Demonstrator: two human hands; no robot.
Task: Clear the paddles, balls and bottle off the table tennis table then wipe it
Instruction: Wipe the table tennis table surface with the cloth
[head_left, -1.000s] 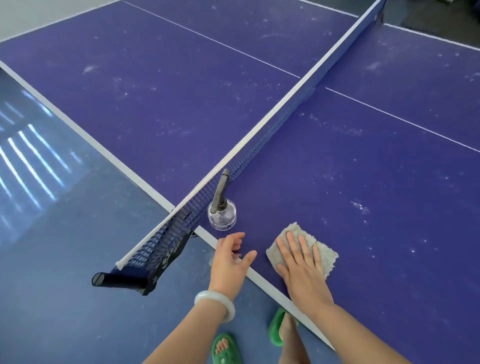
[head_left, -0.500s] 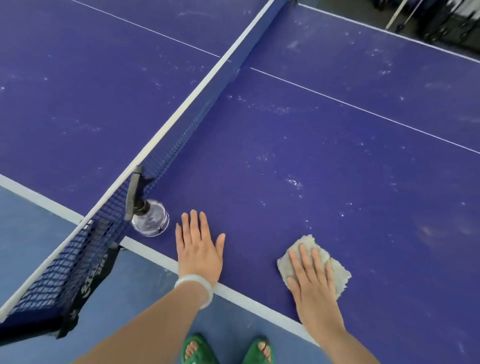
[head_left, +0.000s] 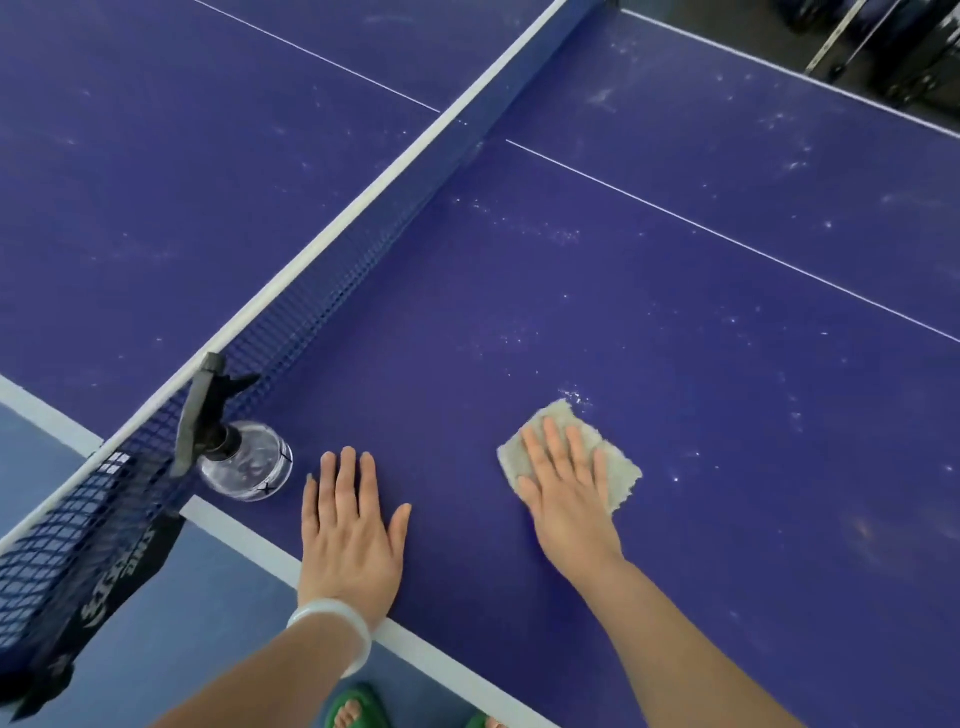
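My right hand (head_left: 566, 488) presses flat, fingers straight, on a grey cloth (head_left: 618, 470) lying on the purple table tennis table (head_left: 675, 322). My left hand (head_left: 350, 535) rests flat and open on the table near its white edge. A clear spray bottle (head_left: 244, 460) with a dark trigger head stands just left of my left hand, beside the net (head_left: 322, 291). White dusty specks dot the table beyond the cloth.
The net runs from lower left to upper right, its dark post clamp (head_left: 78, 587) hanging off the table's near edge. Blue floor (head_left: 197, 623) lies below the edge, and my feet in green sandals (head_left: 356, 706) stand there. Dark equipment (head_left: 883, 47) sits beyond the far right edge.
My left hand came down from above the table edge and now lies flat on the table. My right hand slid the cloth away from me, farther onto the table.
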